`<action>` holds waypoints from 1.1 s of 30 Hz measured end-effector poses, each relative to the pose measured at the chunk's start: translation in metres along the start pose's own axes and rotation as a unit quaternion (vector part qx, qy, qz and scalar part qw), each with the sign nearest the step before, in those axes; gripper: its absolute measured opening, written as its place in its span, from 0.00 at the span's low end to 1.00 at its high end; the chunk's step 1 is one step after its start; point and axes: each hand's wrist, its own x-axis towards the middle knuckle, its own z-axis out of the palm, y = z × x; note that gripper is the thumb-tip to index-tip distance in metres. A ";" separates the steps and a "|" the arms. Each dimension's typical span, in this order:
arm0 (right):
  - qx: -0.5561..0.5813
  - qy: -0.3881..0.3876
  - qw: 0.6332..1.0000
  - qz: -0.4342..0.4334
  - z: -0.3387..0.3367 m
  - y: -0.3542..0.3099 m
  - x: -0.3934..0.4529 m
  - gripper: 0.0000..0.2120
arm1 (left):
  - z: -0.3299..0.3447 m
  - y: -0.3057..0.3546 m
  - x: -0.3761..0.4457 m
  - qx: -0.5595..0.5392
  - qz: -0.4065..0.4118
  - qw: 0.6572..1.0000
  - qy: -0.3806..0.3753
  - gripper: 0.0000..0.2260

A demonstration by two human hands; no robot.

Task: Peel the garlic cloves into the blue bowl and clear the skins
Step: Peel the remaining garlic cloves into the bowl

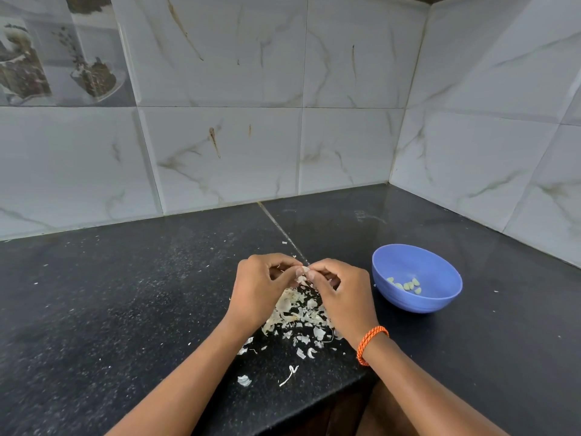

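Head view: black counter (132, 309), blue bowl (416, 278) w/ peeled cloves (405, 284) right of fingers. Skin pile (297, 316) just below fingertips. Left hand (261, 286) & right hand (341, 292) both pinch one garlic clove (303, 271) btwn curled fingertips.

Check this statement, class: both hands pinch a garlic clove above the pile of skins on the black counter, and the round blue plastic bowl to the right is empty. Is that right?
One detail is wrong. The head view shows the round blue plastic bowl is not empty: several pale peeled garlic cloves lie inside. The rest stands: the left hand and right hand pinch a garlic clove above the papery skins on the black counter.
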 end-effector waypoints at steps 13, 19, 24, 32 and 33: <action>0.198 -0.064 0.976 0.069 -0.010 -0.001 0.007 0.07 | -0.001 0.000 0.002 -0.089 -0.021 0.995 -0.048 0.06; 0.218 -0.060 0.968 0.111 -0.005 0.005 0.007 0.09 | -0.003 0.001 0.002 -0.138 -0.040 0.988 -0.056 0.06; 0.129 -0.024 0.989 0.073 -0.002 0.005 0.005 0.08 | -0.006 0.003 0.001 -0.143 -0.083 0.985 -0.043 0.04; 0.139 0.006 0.987 0.079 -0.005 -0.002 0.004 0.07 | -0.009 0.005 0.002 -0.115 -0.092 0.989 -0.025 0.04; 0.148 0.007 0.985 0.085 -0.006 -0.001 0.005 0.07 | -0.010 0.005 0.002 -0.117 -0.092 0.989 -0.022 0.04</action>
